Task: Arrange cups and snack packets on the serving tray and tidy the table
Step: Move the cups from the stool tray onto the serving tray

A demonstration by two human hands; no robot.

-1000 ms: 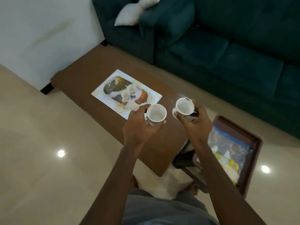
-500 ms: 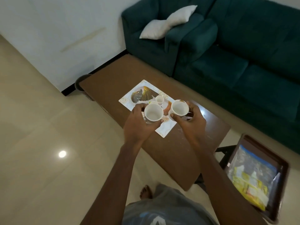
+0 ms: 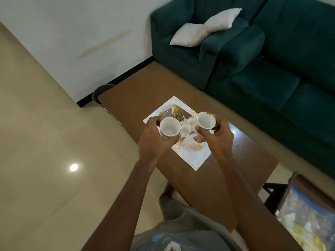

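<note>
A dark green sofa (image 3: 253, 57) with 2 white cushions (image 3: 204, 27) stands behind a long brown worktop (image 3: 208, 178). On the worktop lies a white patterned serving tray (image 3: 192, 154), with 2 small white cups (image 3: 188, 126) standing on it. At the lower right edge a brown tray (image 3: 297, 183) holds colourful snack packets (image 3: 304, 218). Above the serving tray, the left hand (image 3: 154, 140) has its grip wrapped around 1 white cup (image 3: 169, 126), mouth up, thumb on the far side. The right hand (image 3: 217, 136) has its grip closed on another white cup (image 3: 205, 120), tilted a little, fingers behind it.
</note>
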